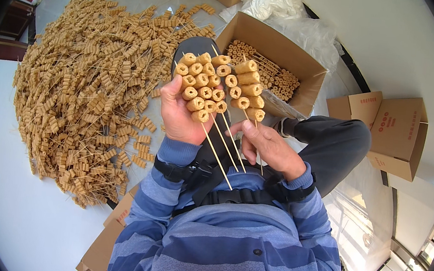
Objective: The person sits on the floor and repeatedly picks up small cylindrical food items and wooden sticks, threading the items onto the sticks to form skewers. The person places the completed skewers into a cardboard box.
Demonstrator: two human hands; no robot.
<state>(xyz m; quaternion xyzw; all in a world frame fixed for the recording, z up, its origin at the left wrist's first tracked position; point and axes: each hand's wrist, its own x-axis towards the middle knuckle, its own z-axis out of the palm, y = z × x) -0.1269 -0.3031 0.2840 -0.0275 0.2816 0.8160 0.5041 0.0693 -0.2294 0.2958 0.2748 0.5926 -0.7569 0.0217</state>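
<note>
My left hand is closed around several skewers of short, golden-brown hollow rolls, held up in front of my body. Their bare sticks point down toward my waist. To the right, my right hand pinches the thin stick of more skewered rolls, which stand close beside the left bunch. How many sticks the right fingers hold is hard to see. Beyond both hands, an open cardboard box contains rows of the same skewers, with their round ends showing.
A large heap of skewered rolls covers the surface on the left. Clear plastic sheeting and a white bag lie behind the box. Further cardboard boxes stand at the right. My bent leg is beside the box.
</note>
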